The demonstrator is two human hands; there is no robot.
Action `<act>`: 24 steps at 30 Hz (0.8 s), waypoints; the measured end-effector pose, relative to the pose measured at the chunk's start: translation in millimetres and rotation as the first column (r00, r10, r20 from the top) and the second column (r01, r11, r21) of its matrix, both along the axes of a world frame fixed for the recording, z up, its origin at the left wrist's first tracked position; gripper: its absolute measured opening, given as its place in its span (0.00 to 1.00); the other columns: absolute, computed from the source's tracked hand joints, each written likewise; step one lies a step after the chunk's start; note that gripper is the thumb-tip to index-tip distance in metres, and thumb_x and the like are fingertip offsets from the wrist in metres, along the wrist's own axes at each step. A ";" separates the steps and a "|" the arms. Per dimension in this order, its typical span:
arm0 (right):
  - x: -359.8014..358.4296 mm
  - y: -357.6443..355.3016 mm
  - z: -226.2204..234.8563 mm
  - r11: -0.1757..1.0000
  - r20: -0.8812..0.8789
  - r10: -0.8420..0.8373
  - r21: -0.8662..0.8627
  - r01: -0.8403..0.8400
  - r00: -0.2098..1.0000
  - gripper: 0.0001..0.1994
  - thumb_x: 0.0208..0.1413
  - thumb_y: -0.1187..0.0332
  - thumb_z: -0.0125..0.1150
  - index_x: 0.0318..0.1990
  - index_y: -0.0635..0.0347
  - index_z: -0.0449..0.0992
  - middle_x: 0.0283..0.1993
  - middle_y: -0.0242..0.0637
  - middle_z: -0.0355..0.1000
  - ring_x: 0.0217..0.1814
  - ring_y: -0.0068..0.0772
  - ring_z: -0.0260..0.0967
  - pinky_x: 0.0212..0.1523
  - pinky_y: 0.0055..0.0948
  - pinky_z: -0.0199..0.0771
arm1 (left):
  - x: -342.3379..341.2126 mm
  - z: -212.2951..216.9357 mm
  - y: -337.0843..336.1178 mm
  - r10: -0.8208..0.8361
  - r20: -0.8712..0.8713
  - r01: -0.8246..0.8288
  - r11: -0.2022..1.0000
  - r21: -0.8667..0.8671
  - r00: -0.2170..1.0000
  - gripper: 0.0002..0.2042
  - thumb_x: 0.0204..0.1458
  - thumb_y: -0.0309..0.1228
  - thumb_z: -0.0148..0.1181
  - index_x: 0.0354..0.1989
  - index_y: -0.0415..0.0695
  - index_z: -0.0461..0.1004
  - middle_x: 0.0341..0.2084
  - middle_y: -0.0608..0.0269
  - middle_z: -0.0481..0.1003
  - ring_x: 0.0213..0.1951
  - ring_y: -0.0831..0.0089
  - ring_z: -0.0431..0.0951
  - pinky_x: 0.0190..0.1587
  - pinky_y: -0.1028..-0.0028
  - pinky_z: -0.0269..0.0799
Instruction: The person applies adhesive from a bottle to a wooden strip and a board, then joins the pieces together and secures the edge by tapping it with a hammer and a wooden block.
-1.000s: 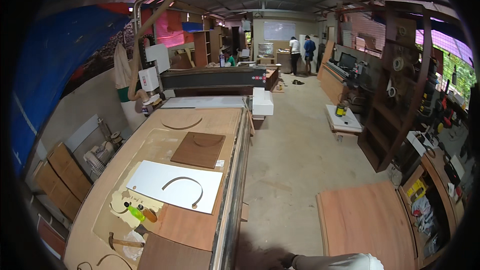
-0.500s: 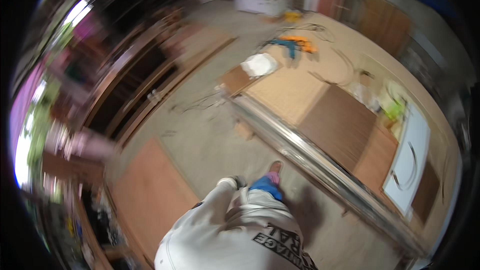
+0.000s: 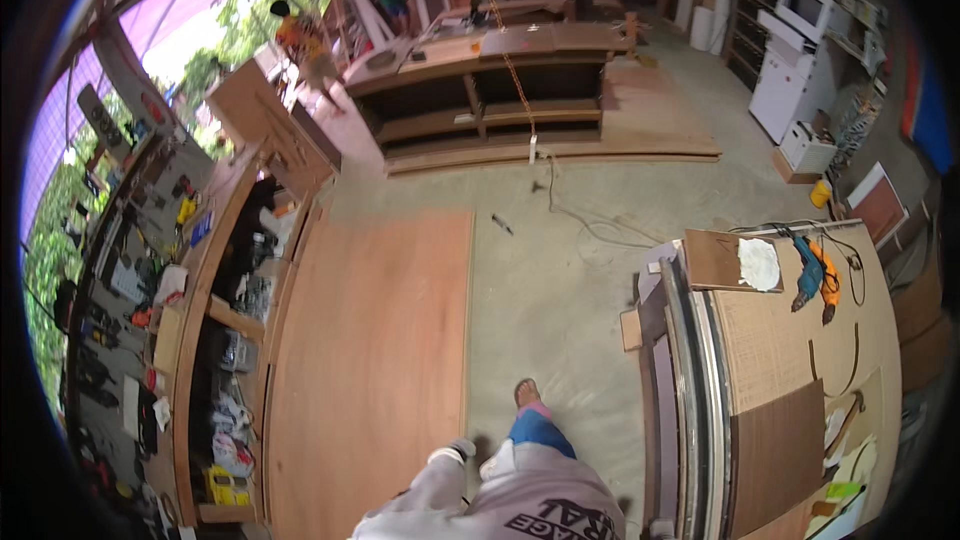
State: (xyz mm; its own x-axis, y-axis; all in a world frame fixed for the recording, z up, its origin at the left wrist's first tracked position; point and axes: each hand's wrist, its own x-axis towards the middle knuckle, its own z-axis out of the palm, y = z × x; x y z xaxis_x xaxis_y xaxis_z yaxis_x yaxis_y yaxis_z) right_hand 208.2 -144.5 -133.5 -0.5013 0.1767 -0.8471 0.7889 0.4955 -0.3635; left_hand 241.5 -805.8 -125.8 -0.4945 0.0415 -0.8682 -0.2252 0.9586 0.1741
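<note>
My left hand [image 3: 461, 448] hangs low at my side, at the end of a pale sleeve. It is small in view, and its fingers do not show well enough to read. The nearest thing to it is the edge of a large reddish-brown plywood sheet [image 3: 370, 340], which lies along the left side of the floor. My right hand does not show clearly. A small pale shape at the lower edge, beside the workbench [image 3: 780, 340], is too cut off to make out. One foot [image 3: 526, 393] is stepping forward on the concrete floor.
On the right bench lie a teal power tool [image 3: 808, 275], an orange one [image 3: 830, 285], a white cloth [image 3: 759, 265] and brown panels [image 3: 778, 455]. A wooden cabinet frame [image 3: 480, 105] stands ahead, cables [image 3: 590, 220] trail nearby, and two people are at far left. Shelves [image 3: 225, 340] line the left.
My view has swung left and steadied. The cabinet frame now lies straight ahead, and the bench has shifted to the right. My left hand still hangs low.
</note>
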 end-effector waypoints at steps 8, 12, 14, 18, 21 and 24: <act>-277.6 -217.9 -12.9 0.984 -0.116 -0.102 -0.158 0.083 0.988 0.12 0.67 0.60 0.60 0.35 0.59 0.77 0.24 0.43 0.76 0.22 0.46 0.77 0.21 0.44 0.81 | -60.0 -7.2 -100.8 0.231 0.048 -0.232 0.972 0.027 0.972 0.23 0.59 0.48 0.53 0.57 0.50 0.81 0.57 0.47 0.78 0.60 0.48 0.77 0.64 0.55 0.71; -386.6 -397.7 3.1 0.916 -0.242 0.294 -0.204 -0.345 0.924 0.11 0.65 0.64 0.65 0.33 0.60 0.77 0.23 0.39 0.75 0.21 0.37 0.76 0.21 0.38 0.76 | -146.0 0.3 -180.0 0.587 -0.251 -0.596 0.802 0.049 0.770 0.23 0.60 0.44 0.53 0.59 0.50 0.81 0.62 0.49 0.76 0.65 0.51 0.74 0.69 0.58 0.67; -419.6 -457.3 24.8 0.739 -0.350 0.625 -0.023 -0.673 0.698 0.12 0.64 0.64 0.67 0.31 0.60 0.77 0.22 0.37 0.75 0.20 0.35 0.74 0.22 0.35 0.73 | -186.2 5.2 -206.4 0.540 -0.287 -0.553 0.832 0.040 0.791 0.19 0.60 0.36 0.52 0.56 0.47 0.82 0.60 0.52 0.78 0.63 0.54 0.75 0.67 0.61 0.69; -455.7 -553.2 72.3 0.794 -0.460 0.353 -0.314 -0.521 0.815 0.15 0.65 0.59 0.64 0.29 0.59 0.81 0.21 0.34 0.74 0.20 0.27 0.67 0.24 0.32 0.69 | -258.2 2.6 -240.6 -0.021 -0.340 0.006 0.999 -0.047 0.940 0.17 0.64 0.31 0.50 0.56 0.42 0.81 0.58 0.51 0.79 0.59 0.58 0.78 0.62 0.65 0.73; -502.0 -550.1 68.6 0.765 -0.443 0.346 -0.376 -0.523 0.827 0.13 0.64 0.62 0.62 0.31 0.58 0.83 0.22 0.36 0.76 0.19 0.28 0.69 0.24 0.33 0.71 | -309.5 16.8 -236.3 0.135 -0.487 -0.146 0.989 0.015 0.863 0.16 0.64 0.30 0.51 0.54 0.42 0.82 0.57 0.51 0.79 0.57 0.60 0.79 0.59 0.68 0.75; -551.5 -502.0 12.3 0.769 -0.211 0.546 -0.258 -0.584 0.811 0.09 0.63 0.70 0.55 0.33 0.60 0.80 0.25 0.38 0.77 0.24 0.34 0.74 0.25 0.34 0.76 | -331.3 25.5 -229.8 0.160 -0.528 -0.140 0.987 0.079 0.834 0.15 0.61 0.31 0.54 0.52 0.43 0.82 0.57 0.52 0.78 0.56 0.56 0.80 0.60 0.64 0.75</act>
State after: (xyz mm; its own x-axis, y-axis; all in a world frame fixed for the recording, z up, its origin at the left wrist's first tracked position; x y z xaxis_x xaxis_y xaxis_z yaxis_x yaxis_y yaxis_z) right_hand -343.3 -646.5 -121.2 -0.5278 -0.4191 -0.7387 0.3426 0.6908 -0.6367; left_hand -89.7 -1035.5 -100.2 -0.8817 -0.0451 -0.4697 -0.2286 0.9116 0.3416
